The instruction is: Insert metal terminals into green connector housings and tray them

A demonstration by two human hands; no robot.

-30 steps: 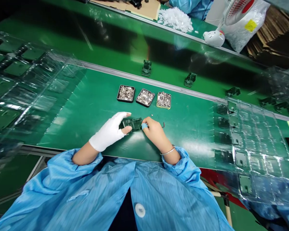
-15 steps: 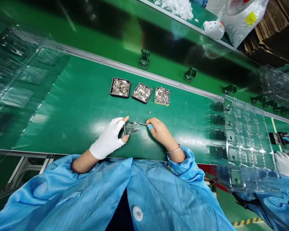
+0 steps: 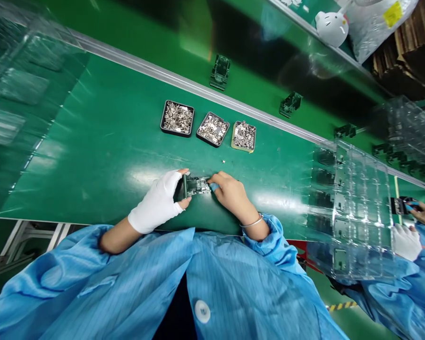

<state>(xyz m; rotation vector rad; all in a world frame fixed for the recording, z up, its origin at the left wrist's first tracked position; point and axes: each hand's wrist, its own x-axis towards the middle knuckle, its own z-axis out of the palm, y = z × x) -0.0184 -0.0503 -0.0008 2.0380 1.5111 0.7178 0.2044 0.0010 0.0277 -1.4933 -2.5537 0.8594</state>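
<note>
A dark green part with a metal-looking frame [image 3: 197, 185] is gripped at its left end by my left hand [image 3: 159, 200], which wears a white glove with bare fingertips. My right hand [image 3: 231, 194] is pinched at the part's right end, with a blue cover on one finger. What its fingertips hold is hidden now. Beyond the hands stand three small trays of shiny metal pieces: the left tray [image 3: 162, 125], the middle tray [image 3: 199, 133] and the right tray [image 3: 254, 141]. One tiny metal piece [image 3: 223, 161] lies loose on the green table [image 3: 109, 141].
Clear plastic trays [image 3: 363, 212] with green parts stand at the right, and more plastic trays [image 3: 24, 80] at the left. Past a metal rail [image 3: 269, 122] lie similar parts [image 3: 220, 72]. A co-worker's gloved hand [image 3: 407, 242] is at far right.
My right hand has come up against the part; the thin metal rod that showed between its fingers and the part is no longer visible. The whole view has shifted slightly.
</note>
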